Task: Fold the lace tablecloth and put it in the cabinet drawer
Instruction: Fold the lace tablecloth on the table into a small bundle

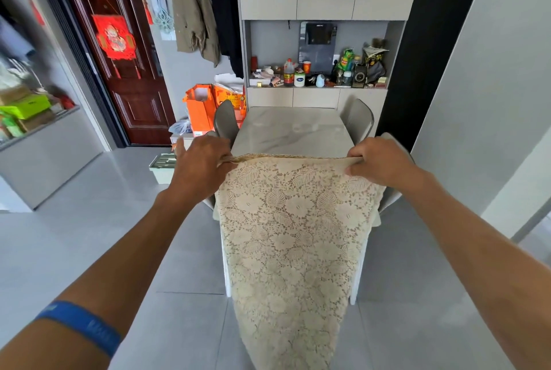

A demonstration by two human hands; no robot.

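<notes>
A blue wristband circles the left forearm. The left hand and right hand each pinch a top corner of the lace tablecloth, which hangs over the floor and hides the near edge of the marble tabletop. Grey chairs flank it; beyond stands a cluttered cabinet.

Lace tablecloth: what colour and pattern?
Cream lace tablecloth with an openwork floral and leaf pattern, seen clearly in the head view.
</notes>
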